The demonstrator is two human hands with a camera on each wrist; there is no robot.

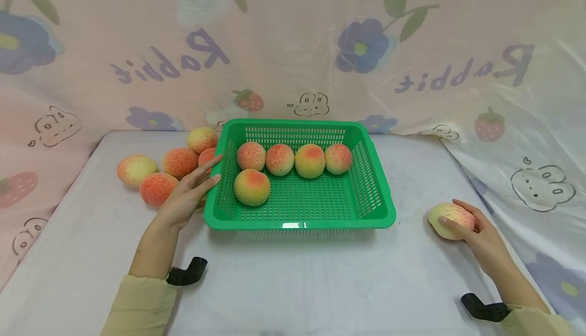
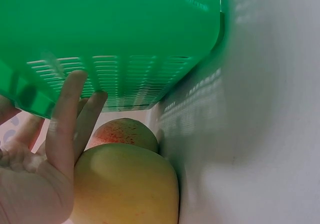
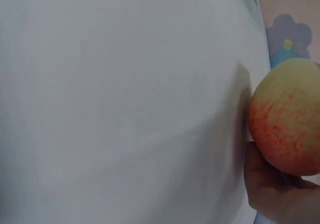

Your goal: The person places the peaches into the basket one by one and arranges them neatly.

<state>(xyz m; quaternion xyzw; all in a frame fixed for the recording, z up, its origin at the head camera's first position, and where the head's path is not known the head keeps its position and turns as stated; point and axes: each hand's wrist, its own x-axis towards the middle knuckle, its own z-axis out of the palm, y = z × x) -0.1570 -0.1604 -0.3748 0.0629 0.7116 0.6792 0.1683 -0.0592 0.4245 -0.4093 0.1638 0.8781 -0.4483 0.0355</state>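
Note:
A green plastic basket (image 1: 380, 193) stands mid-table with several peaches in it, four in a back row and one (image 1: 251, 187) in front. My left hand (image 1: 189, 193) lies with straight fingers against the basket's left wall (image 2: 125, 78). Several more peaches (image 1: 155, 187) lie loose on the table just left of that hand, two of them close under it (image 2: 125, 184). At the table's right, my right hand (image 1: 476, 229) grips a single peach (image 1: 450, 219) resting on the table (image 3: 287, 114).
The white table (image 1: 297, 285) has a flowered plastic sheet (image 1: 293, 46) hanging behind it and down its right side. Bare tabletop stretches in front of the basket, between my two forearms.

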